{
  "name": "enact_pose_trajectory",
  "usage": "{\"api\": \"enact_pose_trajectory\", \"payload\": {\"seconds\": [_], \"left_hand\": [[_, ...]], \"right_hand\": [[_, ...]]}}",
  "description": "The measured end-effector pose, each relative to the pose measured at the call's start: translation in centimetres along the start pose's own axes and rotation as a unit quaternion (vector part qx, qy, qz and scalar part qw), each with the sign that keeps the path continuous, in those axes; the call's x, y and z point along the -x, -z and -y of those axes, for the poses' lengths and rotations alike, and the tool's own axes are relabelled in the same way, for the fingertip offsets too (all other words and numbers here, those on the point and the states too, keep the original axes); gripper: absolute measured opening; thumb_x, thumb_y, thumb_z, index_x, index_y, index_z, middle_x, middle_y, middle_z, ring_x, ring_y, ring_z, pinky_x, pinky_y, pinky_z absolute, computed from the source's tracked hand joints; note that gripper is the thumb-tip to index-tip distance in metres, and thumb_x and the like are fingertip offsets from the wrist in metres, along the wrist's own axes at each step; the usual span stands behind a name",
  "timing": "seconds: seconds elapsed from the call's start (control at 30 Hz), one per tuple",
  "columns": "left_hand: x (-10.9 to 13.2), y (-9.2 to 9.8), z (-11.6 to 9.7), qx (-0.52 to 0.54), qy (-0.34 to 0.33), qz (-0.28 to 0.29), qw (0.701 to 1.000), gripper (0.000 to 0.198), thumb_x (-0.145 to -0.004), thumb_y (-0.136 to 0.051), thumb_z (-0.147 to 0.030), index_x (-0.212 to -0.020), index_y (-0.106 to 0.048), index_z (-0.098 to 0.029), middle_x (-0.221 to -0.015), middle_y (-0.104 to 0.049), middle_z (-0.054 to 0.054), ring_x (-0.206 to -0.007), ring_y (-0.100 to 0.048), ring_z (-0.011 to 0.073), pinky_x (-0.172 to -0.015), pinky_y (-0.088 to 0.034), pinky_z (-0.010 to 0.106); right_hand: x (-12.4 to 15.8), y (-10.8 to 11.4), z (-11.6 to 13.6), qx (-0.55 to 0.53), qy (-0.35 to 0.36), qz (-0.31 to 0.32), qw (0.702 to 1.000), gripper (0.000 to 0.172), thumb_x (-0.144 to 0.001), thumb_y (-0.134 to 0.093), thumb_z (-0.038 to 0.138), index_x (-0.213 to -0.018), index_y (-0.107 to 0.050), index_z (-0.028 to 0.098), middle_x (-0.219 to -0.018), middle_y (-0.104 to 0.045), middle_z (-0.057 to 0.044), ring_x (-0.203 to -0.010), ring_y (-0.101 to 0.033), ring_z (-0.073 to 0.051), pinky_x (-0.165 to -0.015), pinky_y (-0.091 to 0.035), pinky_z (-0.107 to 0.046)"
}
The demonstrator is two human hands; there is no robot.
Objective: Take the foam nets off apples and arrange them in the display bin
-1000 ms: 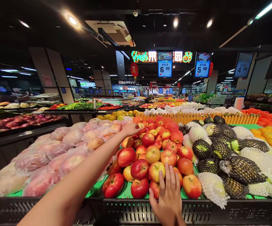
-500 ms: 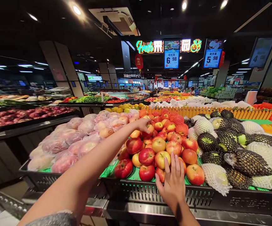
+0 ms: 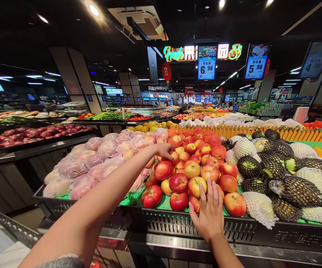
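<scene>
A pile of red and yellow apples (image 3: 192, 169) lies on green matting in a black display bin (image 3: 261, 230). My left arm stretches far out over the bin. My left hand (image 3: 163, 150) hovers at the back left of the pile, its fingers loosely bent down onto an apple (image 3: 174, 157) without gripping it. At the front of the pile my right hand (image 3: 209, 213) lies flat, fingers spread and open, on the front apples beside a red one (image 3: 235, 203).
Fruit in clear plastic bags (image 3: 93, 160) fills the left part of the bin. Fruit in black and white foam nets (image 3: 297, 191) lies on the right, orange-netted apples (image 3: 211, 141) at the back. Price boards (image 3: 206, 63) hang overhead. More produce stands (image 3: 32, 134) are at left.
The view has pulled back and shifted a little, so the bin sits farther off. My left hand has drawn slightly back toward me over the rear apples. My right hand stays flat on the front apples.
</scene>
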State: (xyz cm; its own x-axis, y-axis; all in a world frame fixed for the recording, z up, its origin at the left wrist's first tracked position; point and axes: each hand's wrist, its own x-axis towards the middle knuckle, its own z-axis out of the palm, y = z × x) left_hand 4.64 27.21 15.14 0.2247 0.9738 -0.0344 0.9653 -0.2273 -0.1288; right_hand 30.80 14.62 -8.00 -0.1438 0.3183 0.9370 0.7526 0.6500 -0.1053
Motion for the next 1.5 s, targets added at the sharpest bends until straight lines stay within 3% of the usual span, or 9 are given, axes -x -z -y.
{"api": "enact_pose_trajectory", "payload": {"seconds": [0.13, 0.2, 0.27, 0.43, 0.6, 0.83, 1.0, 1.2, 1.5], "left_hand": [[3.3, 0.9, -0.4, -0.021, 0.080, 0.003, 0.997, 0.077, -0.077, -0.056, -0.077, -0.102, -0.071, -0.006, -0.102, -0.071, 0.021, -0.093, -0.066, 0.0344, -0.080, -0.050, 0.039], [5.0, 0.6, -0.8, -0.019, 0.109, 0.041, 0.993, 0.083, -0.075, -0.050, -0.086, -0.087, -0.072, -0.007, -0.088, -0.071, 0.021, -0.083, -0.067, 0.0346, -0.073, -0.050, 0.040], [6.2, -0.3, -1.3, -0.003, 0.106, 0.081, 0.991, 0.082, -0.070, -0.055, -0.088, -0.087, -0.071, -0.009, -0.088, -0.072, 0.018, -0.081, -0.067, 0.0321, -0.073, -0.050, 0.037], [8.1, -2.1, -2.6, 0.015, 0.055, 0.054, 0.997, 0.084, -0.061, -0.074, -0.072, -0.119, -0.063, -0.012, -0.114, -0.071, 0.014, -0.101, -0.065, 0.0308, -0.084, -0.048, 0.034], [9.5, -2.1, -3.0, -0.006, -0.084, -0.036, 0.996, 0.074, -0.059, -0.082, -0.044, -0.122, -0.056, -0.016, -0.113, -0.066, 0.009, -0.097, -0.062, 0.0277, -0.083, -0.048, 0.033], [7.4, -3.7, -4.2, -0.173, -0.164, -0.182, 0.954, 0.071, -0.073, -0.076, -0.020, -0.139, -0.050, -0.021, -0.137, -0.047, 0.019, -0.117, -0.053, 0.0368, -0.094, -0.049, 0.048], [5.2, -4.4, -5.3, -0.219, -0.200, -0.164, 0.941, 0.070, -0.077, -0.061, -0.003, -0.142, -0.043, -0.024, -0.146, -0.042, 0.019, -0.127, -0.053, 0.0324, -0.103, -0.049, 0.045], [5.1, -4.7, -4.9, -0.154, -0.222, -0.136, 0.953, 0.078, -0.069, -0.061, -0.002, -0.141, -0.043, -0.025, -0.144, -0.045, 0.016, -0.123, -0.058, 0.0296, -0.100, -0.053, 0.040], [4.0, -6.5, -3.1, -0.040, -0.287, -0.167, 0.942, 0.082, -0.066, -0.055, 0.000, -0.144, -0.042, -0.022, -0.148, -0.048, 0.016, -0.136, -0.049, 0.0335, -0.111, -0.048, 0.050]], "right_hand": [[0.1, -0.2, -0.1, 0.004, 0.002, 0.007, 1.000, 0.061, -0.114, -0.035, 0.042, -0.163, -0.019, 0.011, -0.162, -0.024, -0.026, -0.149, -0.024, -0.041, -0.118, -0.022, -0.060], [0.2, -0.2, -0.2, 0.005, 0.006, 0.010, 1.000, 0.061, -0.114, -0.035, 0.043, -0.163, -0.019, 0.011, -0.162, -0.023, -0.025, -0.149, -0.023, -0.041, -0.119, -0.021, -0.060], [0.2, -0.3, -0.2, 0.004, 0.004, 0.006, 1.000, 0.060, -0.114, -0.034, 0.043, -0.163, -0.020, 0.012, -0.162, -0.023, -0.025, -0.149, -0.023, -0.041, -0.119, -0.020, -0.060], [0.0, -0.1, -0.1, -0.001, -0.002, 0.003, 1.000, 0.059, -0.114, -0.034, 0.043, -0.162, -0.023, 0.011, -0.161, -0.026, -0.026, -0.149, -0.024, -0.041, -0.119, -0.020, -0.059], [-0.1, -0.1, 0.1, -0.007, 0.005, -0.008, 1.000, 0.056, -0.114, -0.034, 0.042, -0.160, -0.026, 0.010, -0.160, -0.027, -0.026, -0.150, -0.022, -0.038, -0.121, -0.018, -0.057], [0.1, -0.1, 0.0, -0.012, -0.001, 0.007, 1.000, 0.058, -0.114, -0.034, 0.043, -0.161, -0.024, 0.011, -0.162, -0.024, -0.025, -0.151, -0.020, -0.039, -0.121, -0.016, -0.057], [0.0, 0.1, 0.1, -0.004, 0.001, 0.006, 1.000, 0.056, -0.114, -0.031, 0.040, -0.160, -0.025, 0.009, -0.162, -0.022, -0.026, -0.151, -0.019, -0.039, -0.121, -0.015, -0.057], [-0.1, 0.2, 0.3, 0.021, 0.013, -0.004, 1.000, 0.051, -0.109, -0.038, 0.031, -0.154, -0.035, 0.007, -0.160, -0.026, -0.027, -0.150, -0.021, -0.039, -0.120, -0.017, -0.055], [0.0, 0.0, 0.5, 0.002, -0.004, 0.016, 1.000, 0.057, -0.102, -0.047, 0.027, -0.154, -0.034, 0.007, -0.162, -0.022, -0.026, -0.151, -0.017, -0.040, -0.120, -0.014, -0.058]]}}
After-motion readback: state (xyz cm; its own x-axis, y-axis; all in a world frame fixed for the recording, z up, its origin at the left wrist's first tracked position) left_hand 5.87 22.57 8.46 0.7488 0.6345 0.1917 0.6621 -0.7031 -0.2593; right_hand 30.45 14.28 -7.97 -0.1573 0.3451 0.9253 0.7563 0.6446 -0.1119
